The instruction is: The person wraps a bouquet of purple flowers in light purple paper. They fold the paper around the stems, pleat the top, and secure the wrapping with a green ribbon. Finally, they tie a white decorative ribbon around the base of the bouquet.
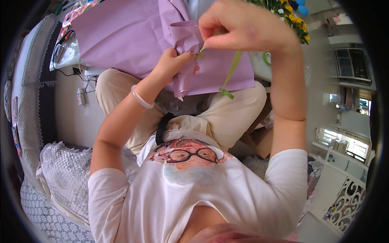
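A gathered bundle of purple wrapping paper (185,36) stands over a large flat purple sheet (118,36). My left hand (173,63) is closed around the bundle's pinched neck, with its thumb on a green ribbon (233,65) that runs round the neck. Just above and to the right, my right hand (237,30) pinches a green strand of the ribbon between thumb and fingers. A length of ribbon hangs below my right hand and ends in a curl near my knee. What the paper encloses is hidden.
Yellow artificial-looking flowers (293,21) lie at the upper right, near a green tape roll (266,58). Tools and a cable lie on the table (68,54) at the left. A small bottle (80,96) stands on the floor; a cardboard box (258,139) is beside my leg.
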Demonstrator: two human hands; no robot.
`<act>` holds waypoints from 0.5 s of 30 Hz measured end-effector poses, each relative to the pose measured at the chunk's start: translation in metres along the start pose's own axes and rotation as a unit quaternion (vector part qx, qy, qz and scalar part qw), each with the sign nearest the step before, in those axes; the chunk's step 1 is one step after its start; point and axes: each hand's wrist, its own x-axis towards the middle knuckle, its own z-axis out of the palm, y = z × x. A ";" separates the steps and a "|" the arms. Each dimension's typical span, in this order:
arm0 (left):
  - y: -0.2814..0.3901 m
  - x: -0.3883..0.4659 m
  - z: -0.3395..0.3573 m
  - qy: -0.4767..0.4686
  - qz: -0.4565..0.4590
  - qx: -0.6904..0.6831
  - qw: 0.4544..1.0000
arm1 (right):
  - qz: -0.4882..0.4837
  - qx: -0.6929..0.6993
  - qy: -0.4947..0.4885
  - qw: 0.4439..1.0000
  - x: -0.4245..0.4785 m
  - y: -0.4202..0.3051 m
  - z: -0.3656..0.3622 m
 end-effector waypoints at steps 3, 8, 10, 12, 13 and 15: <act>0.008 0.013 -0.004 0.012 -0.005 -0.010 1.000 | -0.059 -0.098 -0.011 0.993 0.035 -0.032 -0.029; 0.024 0.039 -0.003 -0.003 -0.025 -0.086 0.996 | -0.151 -0.227 0.036 0.961 0.131 -0.058 -0.015; 0.026 0.044 0.001 -0.026 0.005 -0.125 0.992 | -0.168 -0.255 0.065 0.950 0.166 -0.061 0.008; 0.025 0.045 0.008 -0.056 0.036 -0.158 0.985 | -0.173 -0.269 0.091 0.943 0.195 -0.059 0.031; 0.024 0.045 0.010 -0.060 0.059 -0.186 0.979 | -0.176 -0.272 0.111 0.939 0.205 -0.056 0.041; 0.018 0.042 0.014 0.006 0.074 -0.227 0.971 | -0.194 -0.255 0.202 0.926 0.209 -0.041 0.046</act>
